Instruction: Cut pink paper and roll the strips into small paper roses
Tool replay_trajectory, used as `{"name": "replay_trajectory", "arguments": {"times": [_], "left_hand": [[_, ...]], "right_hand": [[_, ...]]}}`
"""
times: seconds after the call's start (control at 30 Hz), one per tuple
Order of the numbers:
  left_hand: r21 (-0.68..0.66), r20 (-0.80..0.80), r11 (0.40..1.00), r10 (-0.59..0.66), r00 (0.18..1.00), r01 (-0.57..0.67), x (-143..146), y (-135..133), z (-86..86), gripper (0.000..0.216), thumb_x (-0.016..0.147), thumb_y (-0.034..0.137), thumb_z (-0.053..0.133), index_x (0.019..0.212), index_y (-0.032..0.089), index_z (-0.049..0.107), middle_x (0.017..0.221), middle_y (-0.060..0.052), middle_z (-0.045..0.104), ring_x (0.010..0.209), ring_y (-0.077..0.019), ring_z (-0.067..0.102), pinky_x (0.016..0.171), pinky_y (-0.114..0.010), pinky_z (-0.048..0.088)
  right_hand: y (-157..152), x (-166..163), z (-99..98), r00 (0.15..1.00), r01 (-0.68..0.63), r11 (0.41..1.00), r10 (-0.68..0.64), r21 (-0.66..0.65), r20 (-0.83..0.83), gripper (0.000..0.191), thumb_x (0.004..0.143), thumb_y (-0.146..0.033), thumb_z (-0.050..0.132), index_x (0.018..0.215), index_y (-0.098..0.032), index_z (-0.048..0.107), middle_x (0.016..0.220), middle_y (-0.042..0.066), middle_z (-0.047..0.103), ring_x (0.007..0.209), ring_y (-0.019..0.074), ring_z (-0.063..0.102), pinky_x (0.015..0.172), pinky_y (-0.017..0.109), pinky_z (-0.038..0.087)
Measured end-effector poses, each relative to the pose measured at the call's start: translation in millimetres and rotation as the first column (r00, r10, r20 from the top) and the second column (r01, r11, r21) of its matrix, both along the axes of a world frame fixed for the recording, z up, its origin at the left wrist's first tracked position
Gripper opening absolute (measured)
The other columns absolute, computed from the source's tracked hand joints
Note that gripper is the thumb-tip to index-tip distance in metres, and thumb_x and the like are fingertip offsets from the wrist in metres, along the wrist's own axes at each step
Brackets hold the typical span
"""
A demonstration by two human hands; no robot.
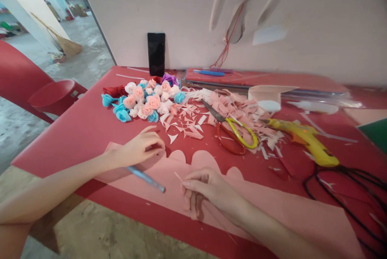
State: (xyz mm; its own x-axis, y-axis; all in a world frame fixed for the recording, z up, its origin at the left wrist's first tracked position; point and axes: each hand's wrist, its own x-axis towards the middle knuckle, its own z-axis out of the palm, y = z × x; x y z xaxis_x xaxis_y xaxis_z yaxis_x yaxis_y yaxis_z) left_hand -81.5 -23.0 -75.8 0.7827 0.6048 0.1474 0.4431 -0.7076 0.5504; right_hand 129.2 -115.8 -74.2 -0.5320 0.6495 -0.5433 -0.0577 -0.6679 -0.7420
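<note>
A long sheet of pink paper [272, 206] with rounded scallops along its far edge lies across the near part of the red table. My left hand [145, 146] rests at the sheet's left end, loosely curled, fingers apart, with its fingertips by the scalloped edge. Between the thumb and fingers of my right hand [202, 190] is a thin pale pink strip [178, 176], held just over the sheet. A pale blue pen [146, 179] lies on the paper between both hands.
Beyond the sheet are paper roses [148, 103], paper scraps [223, 105], scissors [232, 130] and a yellow glue gun [305, 136] with black cord. A phone [156, 54] leans against the white panel [181, 9]. A red chair [27, 73] stands at left.
</note>
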Motion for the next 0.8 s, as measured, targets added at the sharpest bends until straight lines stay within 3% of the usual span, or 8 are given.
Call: {"name": "replay_trajectory", "arguments": {"times": [0.13, 0.23, 0.3, 0.47, 0.5, 0.57, 0.63, 0.8], "left_hand": [[-0.046, 0.025, 0.995, 0.088, 0.996, -0.087, 0, 0, 1.3, 0.015, 0.085, 0.022, 0.046, 0.075, 0.018, 0.057, 0.075, 0.0, 0.065, 0.077, -0.0131, 0.061, 0.103, -0.039, 0.035], [-0.093, 0.039, 0.978, 0.192, 0.981, -0.188, 2, -4, 9.0, 0.011, 0.082, 0.022, 0.048, 0.078, 0.018, 0.057, 0.08, -0.002, 0.066, 0.082, -0.0153, 0.062, 0.082, -0.031, 0.049], [-0.124, 0.051, 0.961, 0.253, 0.966, -0.246, 5, -9, 17.1, 0.01, 0.082, 0.023, 0.049, 0.081, 0.017, 0.057, 0.08, -0.002, 0.066, 0.076, -0.0137, 0.063, 0.07, -0.025, 0.051], [-0.303, 0.194, 0.916, 0.33, 0.924, -0.263, 23, -19, 43.2, 0.011, 0.076, 0.024, 0.06, 0.084, 0.017, 0.059, 0.08, -0.001, 0.067, 0.075, -0.0125, 0.063, 0.073, -0.025, 0.051], [-0.31, 0.218, 0.921, 0.311, 0.925, -0.237, 28, -19, 49.5, 0.011, 0.076, 0.024, 0.061, 0.084, 0.017, 0.059, 0.081, -0.001, 0.067, 0.075, -0.0122, 0.063, 0.075, -0.025, 0.051], [-0.284, 0.265, 0.94, 0.266, 0.927, -0.188, 41, -20, 62.7, 0.011, 0.075, 0.022, 0.062, 0.085, 0.018, 0.06, 0.078, 0.002, 0.066, 0.073, -0.0104, 0.062, 0.076, -0.025, 0.05], [-0.267, 0.35, 0.954, 0.229, 0.908, -0.138, 55, -21, 75.2, 0.009, 0.075, 0.019, 0.062, 0.084, 0.018, 0.061, 0.079, 0.002, 0.066, 0.073, -0.0099, 0.062, 0.073, -0.023, 0.05], [-0.257, 0.435, 0.966, 0.13, 0.891, -0.015, 80, -26, 93.1, 0.008, 0.076, 0.018, 0.063, 0.083, 0.017, 0.061, 0.077, 0.002, 0.066, 0.069, -0.008, 0.062, 0.07, -0.02, 0.051]], "right_hand": [[0, 0, -2.1, 1.0, -0.008, 1.0, 0.008, 0.004, 0.007, 0.03, 0.063, -0.04, 0.06, 0.053, -0.012, 0.055, 0.045, 0.002, 0.059, 0.034, 0.0096, 0.055, 0.033, 0.016, 0.042], [-1, 1, -2.0, 1.0, 0.0, 1.0, 0.0, 0.023, 0.013, 0.03, 0.065, -0.04, 0.06, 0.053, -0.012, 0.055, 0.046, 0.004, 0.06, 0.035, 0.0101, 0.055, 0.033, 0.018, 0.043], [-1, 4, 2.0, 0.999, 0.029, 0.998, -0.031, 0.062, 0.025, 0.031, 0.067, -0.04, 0.06, 0.054, -0.012, 0.055, 0.049, 0.005, 0.061, 0.035, 0.0105, 0.054, 0.032, 0.019, 0.042], [-3, 17, 31.5, 0.976, 0.166, 0.947, -0.198, 0.276, 0.093, 0.03, 0.073, -0.041, 0.061, 0.062, -0.012, 0.062, 0.052, 0.001, 0.056, 0.045, 0.0089, 0.053, 0.036, 0.016, 0.042], [-3, 19, 39.2, 0.962, 0.196, 0.916, -0.248, 0.351, 0.112, 0.028, 0.076, -0.037, 0.06, 0.062, -0.013, 0.063, 0.056, 0.001, 0.055, 0.049, 0.0086, 0.052, 0.039, 0.016, 0.043], [-6, 23, 53.5, 0.925, 0.188, 0.782, -0.345, 0.594, 0.161, 0.027, 0.081, -0.03, 0.055, 0.059, -0.015, 0.061, 0.063, 0.003, 0.055, 0.054, 0.0094, 0.052, 0.04, 0.016, 0.042], [-9, 25, 64.0, 0.869, 0.157, 0.64, -0.451, 0.752, 0.203, 0.027, 0.083, -0.022, 0.05, 0.059, -0.016, 0.061, 0.071, 0.005, 0.057, 0.061, 0.0115, 0.056, 0.04, 0.016, 0.041], [-14, 28, 73.9, 0.801, 0.064, 0.391, -0.569, 0.918, 0.186, 0.02, 0.079, -0.011, 0.051, 0.065, -0.019, 0.063, 0.081, 0.005, 0.061, 0.066, 0.0112, 0.06, 0.046, 0.015, 0.044]]}}
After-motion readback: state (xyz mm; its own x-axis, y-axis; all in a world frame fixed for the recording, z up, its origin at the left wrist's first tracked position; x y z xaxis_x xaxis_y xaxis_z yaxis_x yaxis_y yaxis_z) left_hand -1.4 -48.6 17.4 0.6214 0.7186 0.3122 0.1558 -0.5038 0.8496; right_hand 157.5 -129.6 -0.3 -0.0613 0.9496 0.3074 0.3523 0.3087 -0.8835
